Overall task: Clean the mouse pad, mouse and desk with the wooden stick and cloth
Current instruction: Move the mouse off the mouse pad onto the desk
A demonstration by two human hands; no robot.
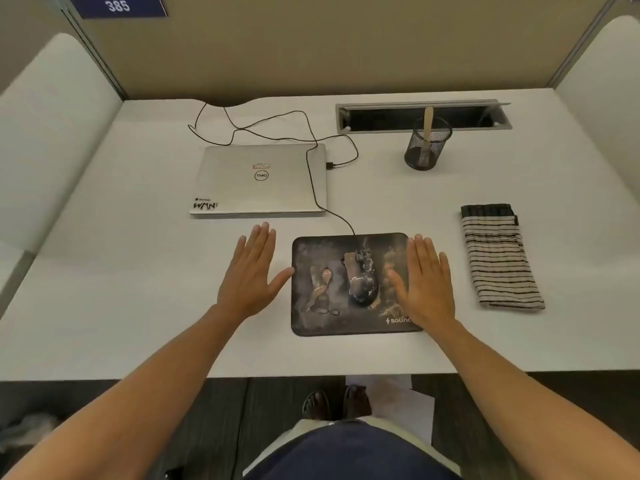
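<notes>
Dark printed mouse pad (325, 292): right edge hidden under the right hand (427, 285).
Flat wooden stick (428, 128): lower end blurred behind the black mesh cup (426, 147).

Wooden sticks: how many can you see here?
1. The wooden stick stands upright in the black mesh cup at the desk's far right. Others could be hidden inside the cup.

pad (325, 289): dark, printed, flat at bench (138, 323) front | mouse (360, 275): black, on pad | stick (427, 128): upright in mesh cup | cloth (498, 258): striped, folded, right
</notes>
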